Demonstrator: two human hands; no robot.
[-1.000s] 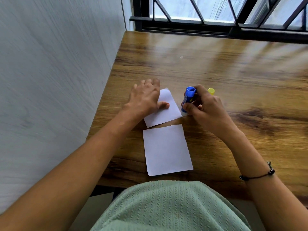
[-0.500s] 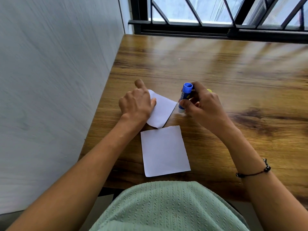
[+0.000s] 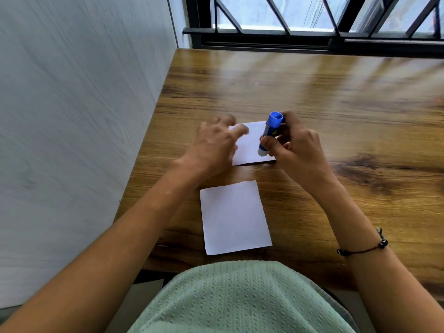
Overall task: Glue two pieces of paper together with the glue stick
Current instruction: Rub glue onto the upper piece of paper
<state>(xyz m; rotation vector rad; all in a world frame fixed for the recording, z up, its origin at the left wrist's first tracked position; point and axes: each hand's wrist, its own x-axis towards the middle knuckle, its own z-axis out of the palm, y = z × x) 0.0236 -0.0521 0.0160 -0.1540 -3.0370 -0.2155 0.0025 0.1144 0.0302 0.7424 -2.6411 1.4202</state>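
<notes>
Two white paper pieces lie on the wooden table. The far paper lies flat between my hands. My left hand, blurred, has spread fingers resting on that paper's left part. My right hand grips the blue glue stick upright, its white tip down on the far paper near its right edge. The near paper lies alone close to the table's front edge, untouched.
A white wall borders the table's left side. A black window frame with bars runs along the table's far edge. My green-shirted body is at the table's front edge.
My left hand turned the far paper and laid it flat, then spread its fingers on it. The glue stick moved left onto that paper. The yellow cap behind my right hand is hidden now.
</notes>
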